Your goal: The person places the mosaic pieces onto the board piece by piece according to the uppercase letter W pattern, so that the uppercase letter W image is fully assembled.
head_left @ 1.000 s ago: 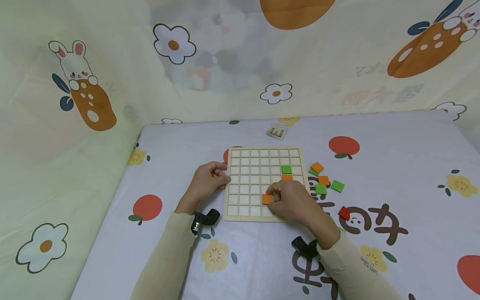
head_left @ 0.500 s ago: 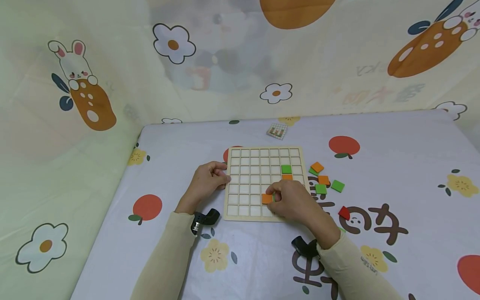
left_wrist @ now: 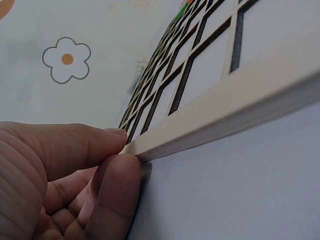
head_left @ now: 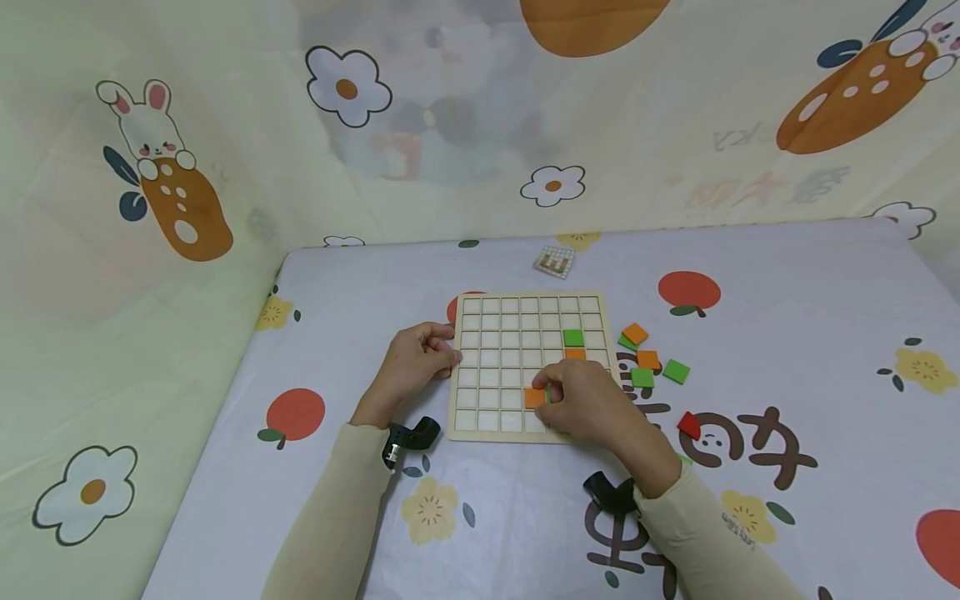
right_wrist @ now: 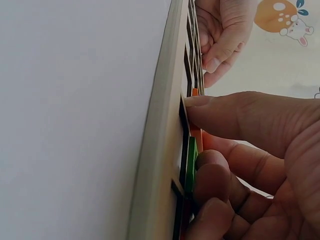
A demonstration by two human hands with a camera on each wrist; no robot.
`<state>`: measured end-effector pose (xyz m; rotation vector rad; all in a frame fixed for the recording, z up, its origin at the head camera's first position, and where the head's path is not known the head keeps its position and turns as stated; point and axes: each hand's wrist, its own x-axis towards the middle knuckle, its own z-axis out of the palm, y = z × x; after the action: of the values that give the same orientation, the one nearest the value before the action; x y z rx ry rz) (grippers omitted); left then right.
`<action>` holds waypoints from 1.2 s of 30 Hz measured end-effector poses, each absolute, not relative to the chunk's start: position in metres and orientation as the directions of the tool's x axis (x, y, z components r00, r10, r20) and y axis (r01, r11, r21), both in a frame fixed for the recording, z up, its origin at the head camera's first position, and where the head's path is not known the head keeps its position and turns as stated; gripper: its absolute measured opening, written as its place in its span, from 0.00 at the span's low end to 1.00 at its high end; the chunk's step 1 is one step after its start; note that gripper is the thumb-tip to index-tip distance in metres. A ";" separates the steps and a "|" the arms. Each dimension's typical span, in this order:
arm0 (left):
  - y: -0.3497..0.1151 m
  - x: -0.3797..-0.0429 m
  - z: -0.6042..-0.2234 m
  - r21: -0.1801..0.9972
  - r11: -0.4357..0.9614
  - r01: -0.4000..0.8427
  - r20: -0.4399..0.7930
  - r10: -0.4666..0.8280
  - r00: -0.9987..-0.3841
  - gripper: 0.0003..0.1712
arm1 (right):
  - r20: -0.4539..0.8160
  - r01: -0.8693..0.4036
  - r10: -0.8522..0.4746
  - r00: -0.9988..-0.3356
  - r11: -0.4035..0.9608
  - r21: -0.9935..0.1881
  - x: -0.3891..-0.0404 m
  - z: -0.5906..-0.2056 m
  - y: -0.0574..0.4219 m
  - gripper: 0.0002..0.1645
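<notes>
A light wooden grid board (head_left: pixel 490 340) lies on the patterned tablecloth. My left hand (head_left: pixel 412 362) pinches its left edge; in the left wrist view thumb and forefinger meet at the board's rim (left_wrist: pixel 220 117). Over the lower right cells, my right hand (head_left: pixel 588 404) pinches an orange tile (head_left: pixel 533 398) with thumb and fingertips. The right wrist view has a green tile (right_wrist: pixel 191 162) beside it under the curled fingers, and a dark red edge lower down. Farther up the board sit another green tile (head_left: pixel 573 337) and an orange one (head_left: pixel 575 354). The right hand hides several cells.
Loose orange and green tiles (head_left: pixel 676 372) lie right of the board, with a red tile (head_left: pixel 688 426) nearer the right forearm. Behind the board is a small gridded pattern card (head_left: pixel 555 262). A printed cloth wall (head_left: pixel 450 200) rises at the table's back edge.
</notes>
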<state>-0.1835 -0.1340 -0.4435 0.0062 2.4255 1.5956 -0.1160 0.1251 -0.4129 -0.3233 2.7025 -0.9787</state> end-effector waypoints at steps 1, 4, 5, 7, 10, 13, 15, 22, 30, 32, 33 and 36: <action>-0.134 -0.184 -0.443 0.906 0.405 -0.128 -0.196 0.132 -0.972 0.20 | -0.157 -0.122 -0.289 -0.944 0.750 -0.650 -0.116 -0.413 0.125 0.14; -0.134 -0.184 -0.443 0.906 0.403 -0.131 -0.198 0.131 -0.971 0.20 | -0.158 -0.121 -0.288 -0.944 0.752 -0.648 -0.116 -0.413 0.125 0.15; -0.134 -0.184 -0.444 0.905 0.404 -0.131 -0.199 0.130 -0.971 0.21 | -0.158 -0.121 -0.288 -0.944 0.752 -0.647 -0.116 -0.413 0.125 0.15; -0.134 -0.184 -0.443 0.904 0.406 -0.132 -0.200 0.129 -0.971 0.20 | -0.153 -0.124 -0.288 -0.945 0.753 -0.647 -0.116 -0.414 0.125 0.16; -0.134 -0.184 -0.444 0.902 0.414 -0.126 -0.196 0.130 -0.972 0.20 | -0.129 -0.143 -0.291 -0.948 0.750 -0.646 -0.115 -0.415 0.125 0.16; -0.134 -0.184 -0.443 0.900 0.417 -0.124 -0.194 0.128 -0.973 0.20 | -0.097 -0.165 -0.298 -0.950 0.739 -0.653 -0.114 -0.416 0.125 0.17; -0.134 -0.184 -0.443 0.900 0.419 -0.124 -0.194 0.127 -0.973 0.20 | -0.080 -0.177 -0.302 -0.950 0.731 -0.659 -0.113 -0.416 0.125 0.18; -0.133 -0.184 -0.443 0.899 0.419 -0.131 -0.199 0.124 -0.972 0.20 | -0.072 -0.180 -0.308 -0.949 0.712 -0.678 -0.112 -0.414 0.127 0.18; -0.133 -0.183 -0.442 0.898 0.420 -0.131 -0.200 0.125 -0.972 0.20 | -0.050 -0.189 -0.304 -0.951 0.704 -0.685 -0.108 -0.412 0.129 0.19; -0.133 -0.183 -0.442 0.899 0.418 -0.130 -0.200 0.127 -0.972 0.20 | -0.040 -0.190 -0.296 -0.954 0.706 -0.682 -0.107 -0.412 0.130 0.19; -0.133 -0.183 -0.442 0.899 0.418 -0.130 -0.199 0.127 -0.972 0.20 | -0.035 -0.192 -0.293 -0.955 0.707 -0.681 -0.107 -0.412 0.131 0.19; -0.133 -0.183 -0.442 0.899 0.418 -0.131 -0.200 0.126 -0.972 0.20 | -0.026 -0.192 -0.285 -0.958 0.707 -0.681 -0.106 -0.413 0.134 0.20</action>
<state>-0.1835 -0.1331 -0.4423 -0.0044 2.4371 1.5777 -0.1063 0.1337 -0.4127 -0.3905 2.7823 -1.0873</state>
